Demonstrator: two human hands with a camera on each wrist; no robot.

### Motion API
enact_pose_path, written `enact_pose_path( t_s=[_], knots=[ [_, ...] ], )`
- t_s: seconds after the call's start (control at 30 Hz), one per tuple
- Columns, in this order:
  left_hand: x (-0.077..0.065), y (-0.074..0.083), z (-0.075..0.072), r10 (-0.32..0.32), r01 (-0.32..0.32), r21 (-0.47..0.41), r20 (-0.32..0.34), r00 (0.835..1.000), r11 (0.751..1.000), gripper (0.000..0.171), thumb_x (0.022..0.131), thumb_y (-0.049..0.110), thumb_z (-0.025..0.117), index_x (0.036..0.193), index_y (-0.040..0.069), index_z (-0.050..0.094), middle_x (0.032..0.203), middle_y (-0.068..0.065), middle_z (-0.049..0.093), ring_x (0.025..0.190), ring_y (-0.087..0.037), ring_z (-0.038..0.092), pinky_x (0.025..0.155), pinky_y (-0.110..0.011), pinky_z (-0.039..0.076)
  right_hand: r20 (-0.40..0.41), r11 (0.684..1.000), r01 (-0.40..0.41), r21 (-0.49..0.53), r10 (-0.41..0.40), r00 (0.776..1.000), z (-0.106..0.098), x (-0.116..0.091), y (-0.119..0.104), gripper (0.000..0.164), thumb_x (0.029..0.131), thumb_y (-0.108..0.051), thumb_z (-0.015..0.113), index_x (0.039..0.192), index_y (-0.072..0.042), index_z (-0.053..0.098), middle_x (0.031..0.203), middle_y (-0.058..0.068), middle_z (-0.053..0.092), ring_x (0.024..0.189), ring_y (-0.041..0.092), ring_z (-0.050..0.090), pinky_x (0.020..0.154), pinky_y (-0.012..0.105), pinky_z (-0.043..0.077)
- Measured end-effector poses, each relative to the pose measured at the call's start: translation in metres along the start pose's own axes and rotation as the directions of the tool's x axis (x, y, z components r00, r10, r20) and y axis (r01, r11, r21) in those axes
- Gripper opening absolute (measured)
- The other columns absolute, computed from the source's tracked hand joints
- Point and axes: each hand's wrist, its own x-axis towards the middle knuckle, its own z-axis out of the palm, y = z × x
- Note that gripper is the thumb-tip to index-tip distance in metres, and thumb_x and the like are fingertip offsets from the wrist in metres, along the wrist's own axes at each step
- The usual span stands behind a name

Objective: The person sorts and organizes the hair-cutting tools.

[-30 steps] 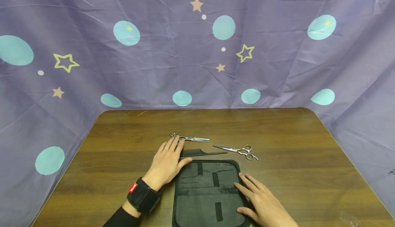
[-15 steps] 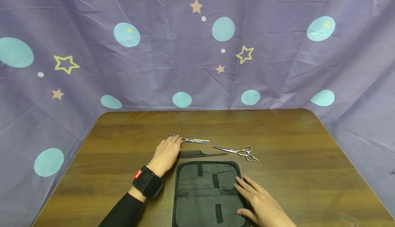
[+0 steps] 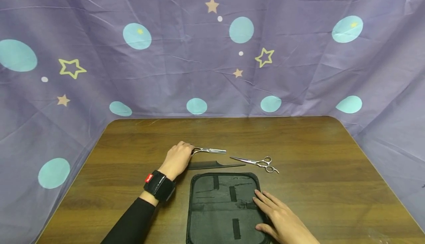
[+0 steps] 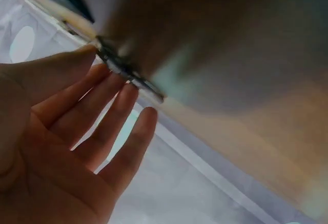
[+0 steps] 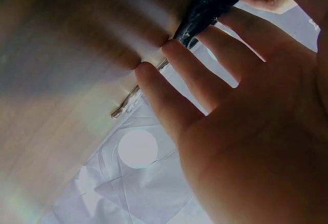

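Note:
Thinning scissors [image 3: 212,150] lie behind the comb, blades to the right. My left hand [image 3: 177,157] pinches their handle end between thumb and fingers; in the left wrist view the dark scissors [image 4: 125,69] show at the fingertips. Part of the handle is hidden under the hand in the head view. A black tool case [image 3: 212,218] lies flat in front, its elastic loops holding nothing. My right hand [image 3: 282,220] rests on the case's right edge with fingers spread and fairly straight. In the right wrist view, the fingertips meet the black case [image 5: 215,3].
A black tail comb [image 3: 204,165] lies between the case and the thinning scissors, its left end near my left wrist. Another pair of silver scissors [image 3: 254,161] lies to the right, handles outward. A patterned purple cloth [image 3: 212,85] hangs behind the wooden table [image 3: 315,152].
My left hand has drawn back from the case's upper left corner and its fingers have closed on the thinning scissors' handle. The right hand stays on the case edge.

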Motion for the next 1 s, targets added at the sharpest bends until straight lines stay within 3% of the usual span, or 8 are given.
enact_pose_path(
  t_s=[0.37,0.6,0.87,1.0],
  knots=[
    [0.009,0.005,-0.004,0.018,-0.022,0.091,0.038,0.999,0.996,0.008,0.076,0.005,0.062,0.082,0.01,0.061,0.081,-0.003,0.061,0.074,-0.021,0.054,0.063,-0.035,0.043,-0.005,1.0,0.001,0.012,-0.001,1.0,-0.002,0.002,0.0,0.063,0.082,-0.05,0.057,0.127,-0.005,0.053,0.134,0.008,0.05,0.12,0.028,0.047,0.091,0.039,0.042],
    [0.014,0.004,-0.003,0.026,-0.025,0.129,-0.006,1.0,0.991,0.01,0.071,0.003,0.064,0.072,0.013,0.062,0.074,-0.003,0.061,0.069,-0.021,0.054,0.062,-0.037,0.042,0.003,1.0,-0.002,0.014,0.002,1.0,-0.002,0.001,-0.001,0.064,0.083,-0.051,0.056,0.128,-0.006,0.052,0.134,0.008,0.049,0.121,0.028,0.046,0.091,0.039,0.042],
    [0.013,0.006,-0.006,0.127,-0.127,0.241,0.019,0.992,0.962,0.007,0.076,0.003,0.057,0.081,0.008,0.057,0.078,-0.01,0.061,0.072,-0.026,0.054,0.064,-0.036,0.042,0.0,1.0,-0.002,0.012,0.002,1.0,-0.003,0.0,-0.001,0.064,0.083,-0.051,0.055,0.128,-0.005,0.052,0.134,0.008,0.05,0.12,0.028,0.047,0.091,0.038,0.042],
    [0.01,0.007,-0.008,0.143,-0.147,0.257,0.034,0.989,0.955,0.006,0.078,0.003,0.053,0.081,0.008,0.054,0.076,-0.011,0.06,0.071,-0.026,0.052,0.063,-0.036,0.04,-0.003,1.0,0.004,0.004,-0.004,1.0,-0.003,0.0,-0.001,0.064,0.083,-0.051,0.056,0.128,-0.006,0.052,0.134,0.008,0.049,0.12,0.028,0.047,0.091,0.038,0.042]
  ],
)
